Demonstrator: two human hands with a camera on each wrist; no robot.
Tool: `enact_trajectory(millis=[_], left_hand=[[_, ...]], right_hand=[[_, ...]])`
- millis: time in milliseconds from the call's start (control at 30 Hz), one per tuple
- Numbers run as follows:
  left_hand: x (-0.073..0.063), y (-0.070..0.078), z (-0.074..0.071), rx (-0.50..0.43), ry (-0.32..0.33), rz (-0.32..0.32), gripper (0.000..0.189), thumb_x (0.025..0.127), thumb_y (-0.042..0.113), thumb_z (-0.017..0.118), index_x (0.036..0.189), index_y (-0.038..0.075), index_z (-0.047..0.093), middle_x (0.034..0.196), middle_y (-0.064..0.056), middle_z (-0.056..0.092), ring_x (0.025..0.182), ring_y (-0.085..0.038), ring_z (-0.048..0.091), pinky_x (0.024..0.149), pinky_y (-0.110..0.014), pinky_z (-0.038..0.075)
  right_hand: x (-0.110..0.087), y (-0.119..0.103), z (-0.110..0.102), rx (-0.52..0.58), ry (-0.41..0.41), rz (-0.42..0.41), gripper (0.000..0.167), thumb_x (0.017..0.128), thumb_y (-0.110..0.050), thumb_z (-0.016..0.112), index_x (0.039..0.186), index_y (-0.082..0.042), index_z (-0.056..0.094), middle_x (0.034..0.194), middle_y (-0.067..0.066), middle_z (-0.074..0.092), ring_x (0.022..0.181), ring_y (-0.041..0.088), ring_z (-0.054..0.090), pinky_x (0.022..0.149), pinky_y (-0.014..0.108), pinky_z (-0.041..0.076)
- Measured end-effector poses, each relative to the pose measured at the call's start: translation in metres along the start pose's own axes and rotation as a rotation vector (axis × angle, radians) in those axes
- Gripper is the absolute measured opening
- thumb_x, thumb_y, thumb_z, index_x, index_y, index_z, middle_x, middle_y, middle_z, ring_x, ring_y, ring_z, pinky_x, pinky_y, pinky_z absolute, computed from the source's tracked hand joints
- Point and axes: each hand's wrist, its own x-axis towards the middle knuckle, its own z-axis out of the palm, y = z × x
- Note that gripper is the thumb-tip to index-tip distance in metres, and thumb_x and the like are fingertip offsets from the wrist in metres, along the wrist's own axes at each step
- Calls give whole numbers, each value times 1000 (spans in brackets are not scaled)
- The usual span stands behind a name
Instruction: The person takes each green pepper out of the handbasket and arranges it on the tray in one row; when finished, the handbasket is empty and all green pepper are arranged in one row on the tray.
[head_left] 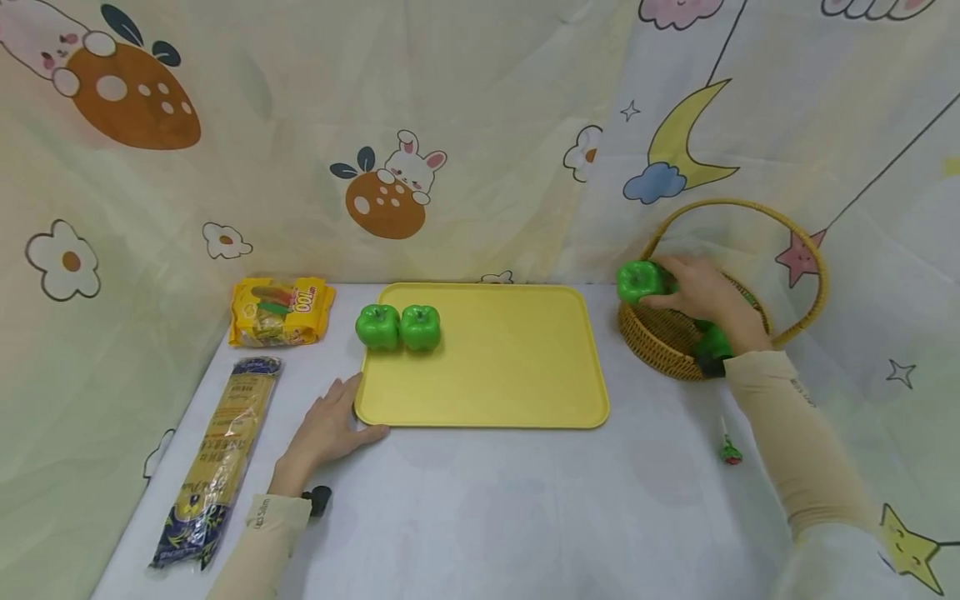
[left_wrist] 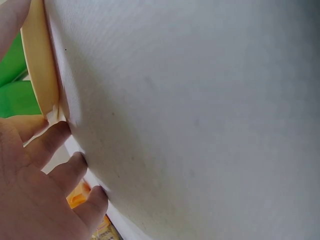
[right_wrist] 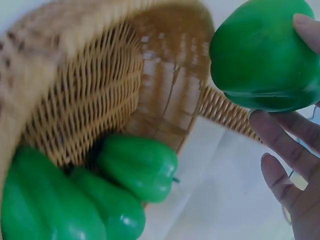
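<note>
My right hand (head_left: 705, 296) grips a green bell pepper (head_left: 637, 282) over the left rim of a wicker basket (head_left: 651, 343). In the right wrist view, thumb and fingers hold that pepper from opposite sides. Three more peppers show inside the basket, the nearest to its opening being a green bell pepper (right_wrist: 137, 167). My left hand (head_left: 328, 429) rests at the lower left corner of a yellow tray (head_left: 502, 358), fingers spread and touching its edge. Two green bell peppers, a left one (head_left: 377, 327) and a right one (head_left: 421, 327), sit side by side at the tray's left edge.
A yellow food packet (head_left: 279, 312) lies at the table's back left. Below it stretches a long clear pack of noodles or pasta (head_left: 217, 462). A small green and red wrapped item (head_left: 731, 452) lies in front of the basket, whose tall handle (head_left: 821, 275) arches up. Printed cloth hangs behind.
</note>
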Motion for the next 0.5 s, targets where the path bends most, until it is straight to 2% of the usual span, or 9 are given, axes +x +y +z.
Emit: enact_trajectory(millis=[300, 433, 500], left_hand=[[0, -2, 0, -4, -1, -3, 113, 82, 67, 70, 161, 5, 16, 167, -23, 21, 155, -47, 14, 125, -68, 14], [0, -2, 0, -6, -1, -1, 113, 83, 66, 70, 161, 5, 17, 166, -23, 22, 155, -47, 15, 125, -68, 14], [-1, -1, -1, -5, -2, -3, 112, 83, 65, 71, 161, 5, 17, 166, -24, 22, 155, -47, 15, 125, -68, 14]], right_hand=[[5, -29, 11, 83, 5, -10, 84, 87, -45, 76, 150, -2, 41, 148, 30, 47, 134, 50, 45, 110, 67, 42], [8, -40, 21, 131, 22, -43, 78, 87, -39, 78, 149, -6, 43, 146, 25, 51, 126, 43, 54, 105, 63, 48], [9, -46, 29, 144, 36, -68, 77, 86, -35, 80, 148, -6, 45, 139, 22, 56, 116, 39, 60, 99, 58, 52]])
